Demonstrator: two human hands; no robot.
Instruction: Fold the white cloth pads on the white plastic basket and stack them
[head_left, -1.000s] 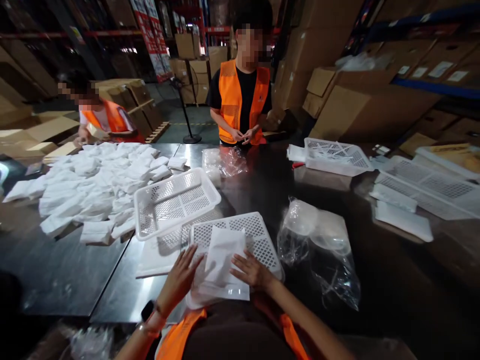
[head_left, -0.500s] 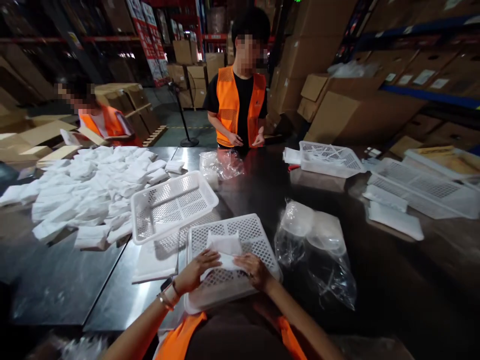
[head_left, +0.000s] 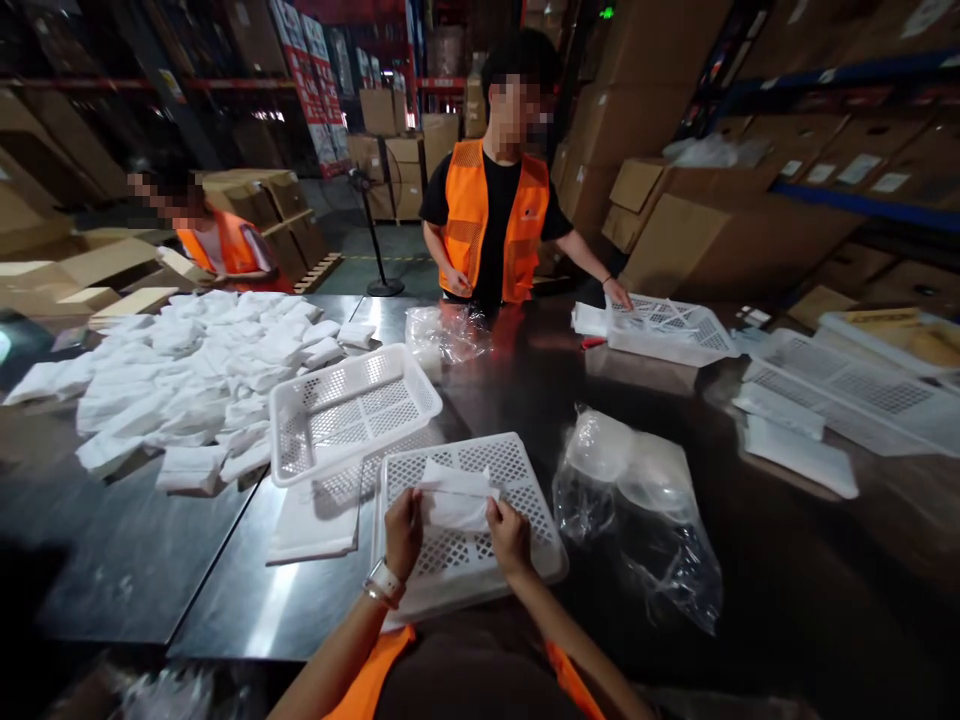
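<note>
Between my two hands is a folded white cloth-like sheet (head_left: 456,508), its kind not clear. My left hand (head_left: 403,532) is closed on its left end, and my right hand (head_left: 510,535) pinches its right end. Under them lies an upturned white plastic basket (head_left: 525,510) with a lattice bottom. A second white basket (head_left: 354,415), right way up, stands just beyond to the left. Flat white sheets (head_left: 311,525) rest on the table left of my left hand.
A big heap of folded white packets (head_left: 187,380) covers the left. Clear plastic bags (head_left: 637,480) lie to my right. Across the table a person in an orange vest (head_left: 495,220) touches a far basket (head_left: 671,330). More baskets (head_left: 862,385) stand at right; another person (head_left: 225,250) is at far left.
My hands have gone from lying flat on the white sheet to gripping its two ends and folding it up. The person opposite has reached an arm out to the far basket.
</note>
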